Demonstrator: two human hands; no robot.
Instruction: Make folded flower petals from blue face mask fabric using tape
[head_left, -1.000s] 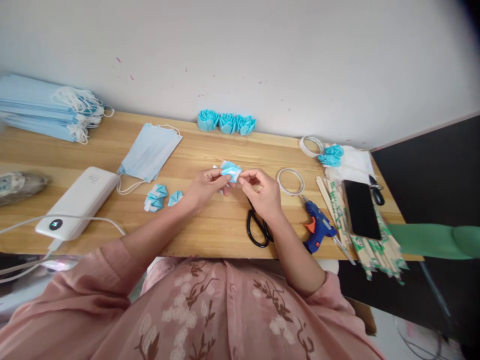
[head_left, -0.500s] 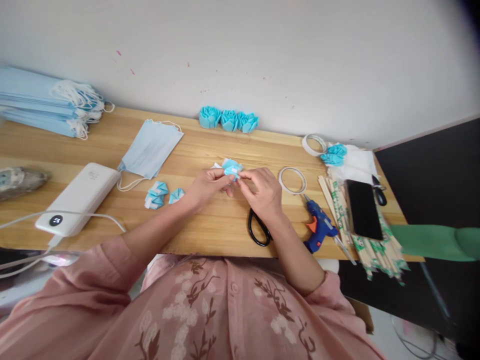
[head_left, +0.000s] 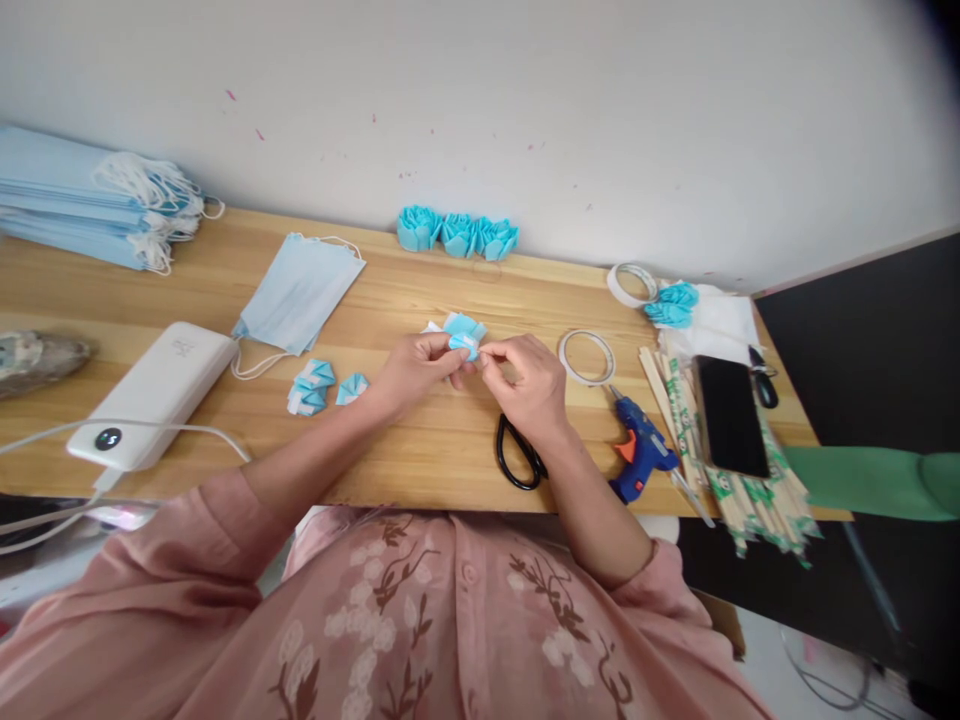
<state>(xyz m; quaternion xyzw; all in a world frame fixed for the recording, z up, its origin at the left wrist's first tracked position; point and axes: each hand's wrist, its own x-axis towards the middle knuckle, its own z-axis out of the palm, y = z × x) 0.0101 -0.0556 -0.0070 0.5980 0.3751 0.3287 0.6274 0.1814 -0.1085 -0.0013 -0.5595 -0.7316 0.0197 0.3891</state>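
The folded blue piece (head_left: 464,344) is held up over the middle of the surface (head_left: 420,462), about halfway between its far and near edges. The fingers of the left hand (head_left: 412,374) grip it, thumb on top, while the thumb and forefinger of the right hand (head_left: 532,392) pinch together at its right side. A black handle loop (head_left: 501,458) shows by the right wrist, toward the near edge. Left of the hands lie more blue folds (head_left: 310,388). Three blue rosettes (head_left: 458,234) sit in a row along the far edge. Over to the right, a blue glue gun (head_left: 641,452) lies by the near edge, and a dark phone (head_left: 732,416) rests on wrapped sticks (head_left: 757,500) near the right edge.
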